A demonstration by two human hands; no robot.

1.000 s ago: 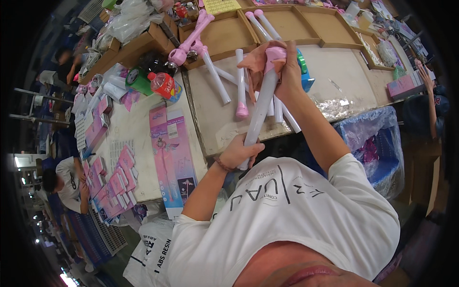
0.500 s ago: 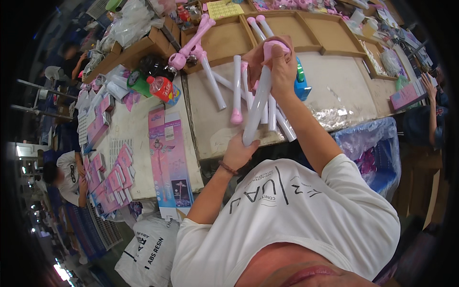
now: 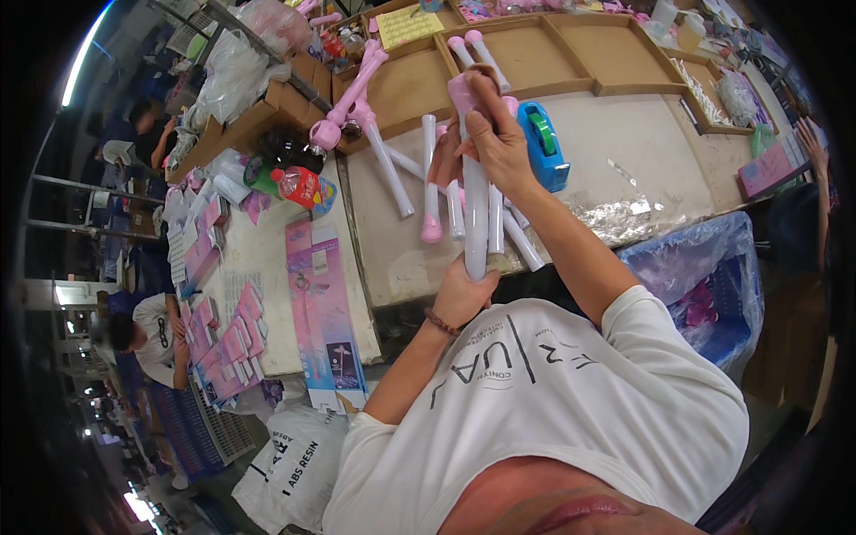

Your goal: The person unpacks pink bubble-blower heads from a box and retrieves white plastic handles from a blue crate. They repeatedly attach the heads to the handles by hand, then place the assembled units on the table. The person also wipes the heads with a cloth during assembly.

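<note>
A white translucent tube with a pink end, a toy wand handle, is held upright between my hands. My left hand is closed round its near end, close to my shirt. My right hand grips the far pink end, thumb laid along it. A brownish flap hangs beside the tube by my right fingers; I cannot make out what it is. Several white tubes with pink ends lie on the table under and around my hands, including one loose tube to the left.
A blue tape dispenser stands right of my right hand. Cardboard trays line the back. At left are a red-capped bottle, a pink box and stacked pink packages. A blue plastic-lined crate is at right. Other people work on both sides.
The tube has swung from a slant to nearly upright. My right hand has shifted left, uncovering the tape dispenser, and my left hand has moved slightly right and nearer me.
</note>
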